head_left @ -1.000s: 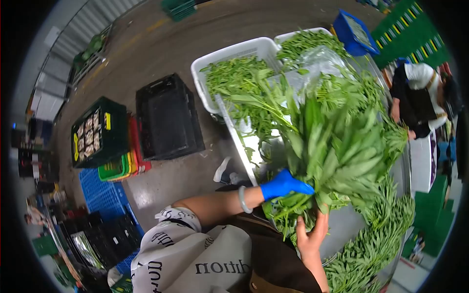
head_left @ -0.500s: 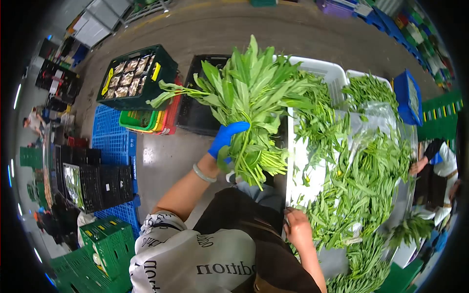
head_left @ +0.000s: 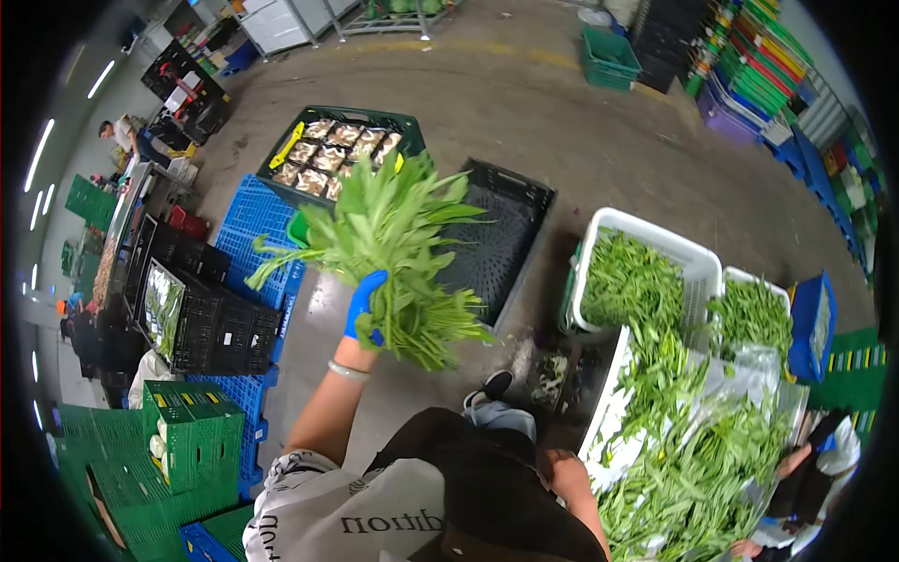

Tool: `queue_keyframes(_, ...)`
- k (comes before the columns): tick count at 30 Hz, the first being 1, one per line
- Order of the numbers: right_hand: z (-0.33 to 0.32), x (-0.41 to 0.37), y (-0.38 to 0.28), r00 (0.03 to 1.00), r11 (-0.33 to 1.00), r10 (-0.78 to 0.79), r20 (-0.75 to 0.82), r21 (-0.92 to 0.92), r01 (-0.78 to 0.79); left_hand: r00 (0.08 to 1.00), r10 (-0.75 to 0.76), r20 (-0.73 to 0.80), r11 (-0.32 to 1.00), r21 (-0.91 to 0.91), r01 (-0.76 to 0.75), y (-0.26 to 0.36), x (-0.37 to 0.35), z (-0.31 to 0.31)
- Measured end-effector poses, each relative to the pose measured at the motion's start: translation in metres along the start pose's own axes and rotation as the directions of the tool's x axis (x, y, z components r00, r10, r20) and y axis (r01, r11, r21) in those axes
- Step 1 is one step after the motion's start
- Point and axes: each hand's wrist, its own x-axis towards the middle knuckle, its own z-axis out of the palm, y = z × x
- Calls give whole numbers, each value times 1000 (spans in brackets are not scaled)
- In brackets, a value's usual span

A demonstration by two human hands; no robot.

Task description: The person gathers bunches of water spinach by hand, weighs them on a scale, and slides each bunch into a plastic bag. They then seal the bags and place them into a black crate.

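Note:
My left hand [head_left: 367,309], in a blue glove and with a pale bangle at the wrist, is closed around the stems of a bunch of leafy greens [head_left: 393,253]. The bunch is held in the air, leaves pointing up and away, cut stems toward the lower right. Partly behind it lies an empty black crate [head_left: 501,220] on the floor. My bare right hand [head_left: 569,476] is low, close to my apron and the near side of the table; its fingers are curled, and what they may hold is hidden. Loose greens [head_left: 693,450] cover the table beside it.
A dark green crate of packaged goods [head_left: 409,126] stands ahead on the left, by a blue pallet [head_left: 245,225]. White baskets of greens [head_left: 707,272] and a blue bin [head_left: 813,323] are on the right. Another person's arm [head_left: 796,461] reaches in at the right edge.
My view has turned left. The left hand has carried the bunch leftward, away from the table and toward the black crate. My right hand has drawn in closer to my apron.

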Motion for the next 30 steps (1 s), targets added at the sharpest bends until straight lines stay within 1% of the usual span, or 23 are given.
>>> queue_keyframes(2,-5,22,0,996,999,26,90,-41,-22,996,78,-52,997,0,-78,27,9,-26)
queue_keyframes(4,-19,47,-6,980,998,53,191,-56,-43,987,143,-69,989,-17,-144,54,18,-58)
queue_keyframes(5,-18,63,-5,984,997,19,175,-72,-7,982,171,-73,985,-22,-173,67,24,-74)
queue_keyframes(7,-15,89,-7,986,993,-42,160,-104,59,962,239,-134,971,37,-237,94,29,-105)
queue_keyframes(8,-21,102,-12,979,987,-49,196,-139,77,930,267,-253,963,48,-264,103,28,-121)
queue_keyframes(9,-25,114,-17,979,986,-65,191,-137,92,929,275,-247,961,59,-269,115,28,-131)
queue_keyframes(11,-31,142,-25,980,982,-95,177,-147,121,929,299,-218,953,18,-303,134,34,-157)
queue_keyframes(13,-42,166,-42,969,972,-97,225,-186,141,917,299,-266,948,-26,-317,148,42,-190)
queue_keyframes(15,-63,181,-68,957,967,-109,270,-193,165,896,304,-324,944,-25,-330,159,51,-217)
queue_keyframes(17,-63,190,-81,957,977,-116,265,-144,158,861,286,-421,949,-3,-317,173,66,-238)
queue_keyframes(18,-62,196,-86,960,981,-116,254,-120,151,877,272,-395,952,-19,-304,180,79,-253)
queue_keyframes(21,-43,202,-103,949,988,27,313,-152,22,914,228,-334,963,-59,-262,200,132,-316)
queue_keyframes(22,-33,198,-113,939,981,120,321,-183,-63,891,199,-408,958,-108,-264,204,155,-340)
queue_keyframes(23,-21,196,-125,923,967,204,328,-215,-137,865,204,-458,957,-93,-275,209,177,-356)
queue_keyframes(25,-3,186,-164,866,943,317,386,-223,-246,880,146,-453,968,-118,-221,214,224,-410)
queue_keyframes(26,11,177,-180,785,924,375,493,-128,-362,866,100,-491,980,-104,-172,214,246,-441)
queue_keyframes(27,21,171,-195,688,868,422,590,-44,-495,879,80,-471,980,-124,-156,214,268,-460)
queue_keyframes(29,6,190,-247,571,710,564,596,3,-704,857,-54,-513,983,-178,-44,223,299,-472)
queue_keyframes(30,-8,209,-273,505,612,623,597,31,-791,810,-16,-586,987,-138,-81,218,318,-490)
